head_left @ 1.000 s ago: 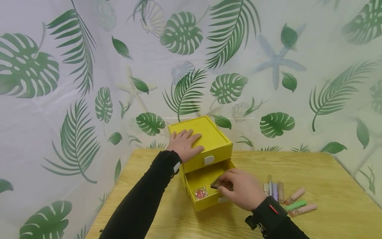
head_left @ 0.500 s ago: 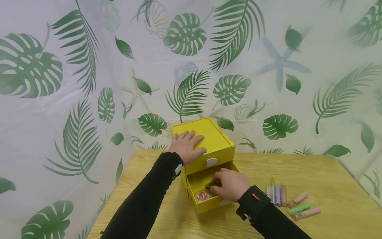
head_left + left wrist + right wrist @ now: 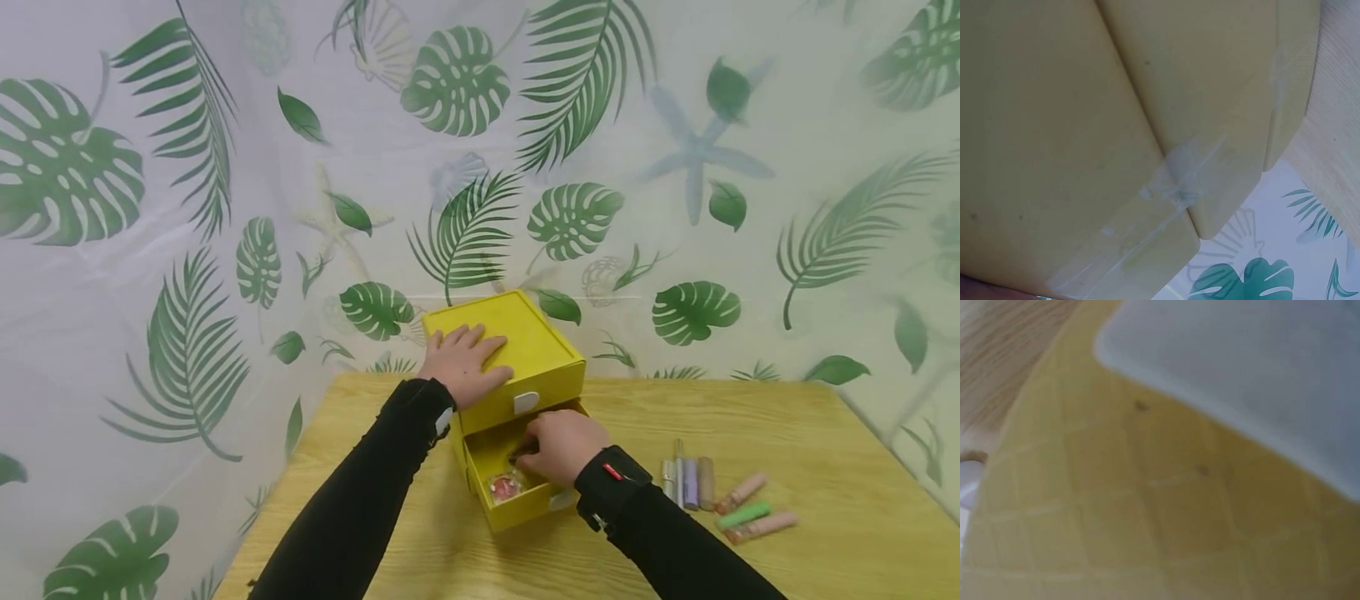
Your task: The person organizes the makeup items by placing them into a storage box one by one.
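Note:
A yellow box of drawers (image 3: 536,337) stands on the table with its lower drawer (image 3: 517,512) pulled out. My left hand (image 3: 465,367) rests on the box top, fingers spread. Inside the drawer, my right hand (image 3: 566,446) pinches a dark flat case (image 3: 516,455), mostly hidden by the fingers. A small clear case with a red middle (image 3: 505,487) lies in the drawer's front left corner. In the left wrist view the box's side panels (image 3: 1210,81) fill most of the frame. The right wrist view shows the drawer's embossed yellow front (image 3: 1110,500) and white pull tab (image 3: 1241,369).
To the right, on the wooden table (image 3: 787,433), several cosmetic tubes lie together, among them a purple tube (image 3: 691,483), a brown tube (image 3: 706,483), a green tube (image 3: 744,515) and a pink tube (image 3: 765,527). A leaf-patterned sheet (image 3: 630,150) hangs behind the table.
My right hand has moved left and deeper into the drawer with the dark flat case, which is now mostly covered by the fingers. The left hand stays on the box top.

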A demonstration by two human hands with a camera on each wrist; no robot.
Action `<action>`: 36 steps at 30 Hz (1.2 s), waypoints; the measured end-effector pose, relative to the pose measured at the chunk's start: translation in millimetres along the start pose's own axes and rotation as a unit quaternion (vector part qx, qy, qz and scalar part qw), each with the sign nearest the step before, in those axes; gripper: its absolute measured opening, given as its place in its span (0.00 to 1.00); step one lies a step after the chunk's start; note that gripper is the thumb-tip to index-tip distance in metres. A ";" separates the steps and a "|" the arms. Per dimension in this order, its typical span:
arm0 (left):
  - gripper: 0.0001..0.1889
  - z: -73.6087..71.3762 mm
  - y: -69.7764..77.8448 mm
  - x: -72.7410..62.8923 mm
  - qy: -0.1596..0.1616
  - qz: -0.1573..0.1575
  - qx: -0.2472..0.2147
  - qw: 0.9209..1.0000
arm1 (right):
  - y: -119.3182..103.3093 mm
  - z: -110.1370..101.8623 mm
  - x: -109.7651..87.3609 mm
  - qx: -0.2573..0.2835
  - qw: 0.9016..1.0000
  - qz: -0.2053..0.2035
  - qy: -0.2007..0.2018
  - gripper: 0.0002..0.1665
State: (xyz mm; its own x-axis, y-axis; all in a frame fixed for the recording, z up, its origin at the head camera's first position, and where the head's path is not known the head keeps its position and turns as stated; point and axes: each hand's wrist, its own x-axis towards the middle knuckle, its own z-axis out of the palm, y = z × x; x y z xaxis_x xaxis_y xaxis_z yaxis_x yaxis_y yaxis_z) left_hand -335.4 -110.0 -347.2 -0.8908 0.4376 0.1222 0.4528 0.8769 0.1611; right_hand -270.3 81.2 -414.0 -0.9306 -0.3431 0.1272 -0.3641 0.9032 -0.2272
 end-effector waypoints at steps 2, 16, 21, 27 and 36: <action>0.34 -0.7 -0.1 -0.6 0.001 0.001 -0.001 1.000 | -1.5 1.8 2.8 -0.011 1.000 0.001 0.007 0.15; 0.33 -1.9 -2.2 -2.5 0.013 0.006 -0.005 1.000 | -5.1 12.6 12.7 -0.028 1.000 -0.010 0.002 0.22; 0.33 -0.9 -1.5 -2.6 0.014 0.008 -0.009 1.000 | -4.9 12.3 10.3 -0.028 0.999 -0.014 -0.018 0.18; 0.33 -0.8 -0.4 -3.1 0.014 0.006 -0.009 1.000 | -3.8 12.2 9.7 -0.038 0.999 -0.025 -0.025 0.15; 0.33 -1.6 -0.2 -3.0 0.007 0.002 -0.003 1.000 | -2.9 9.0 7.3 -0.015 0.998 -0.012 -0.051 0.15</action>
State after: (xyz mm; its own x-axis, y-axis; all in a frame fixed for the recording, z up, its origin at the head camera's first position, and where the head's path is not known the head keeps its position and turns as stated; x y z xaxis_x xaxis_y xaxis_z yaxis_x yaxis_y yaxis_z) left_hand -332.8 -111.8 -346.1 -0.8886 0.4379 0.1364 0.4563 0.8742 0.1663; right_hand -276.4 73.7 -421.1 -0.9211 -0.3880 0.0325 -0.3866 0.9013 -0.1953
